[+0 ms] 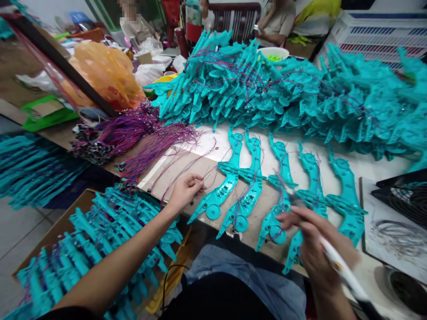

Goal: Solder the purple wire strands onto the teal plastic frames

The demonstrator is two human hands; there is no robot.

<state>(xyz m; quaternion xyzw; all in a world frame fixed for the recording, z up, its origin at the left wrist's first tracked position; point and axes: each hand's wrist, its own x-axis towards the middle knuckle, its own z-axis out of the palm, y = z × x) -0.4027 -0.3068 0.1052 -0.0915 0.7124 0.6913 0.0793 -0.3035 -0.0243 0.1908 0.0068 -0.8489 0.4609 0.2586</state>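
Several teal plastic parts [255,173] lie side by side on the bench, with thin red and purple wires on them. My left hand [187,191], at the left end of this row, pinches thin wires between its fingertips. Wrapped round a white pen-like tool [343,269], my right hand [318,240] is over the right part of the row, blurred by motion. The tool's tip is smeared near the middle teal part [282,171]. A bundle of purple and red wires [133,133] spreads out beyond my left hand.
A large heap of teal parts [233,84] covers the back of the bench. More fill a cardboard box [50,222] at lower left. A black fan [403,195] and a round tin [405,289] are at the right. Two people sit behind the bench.
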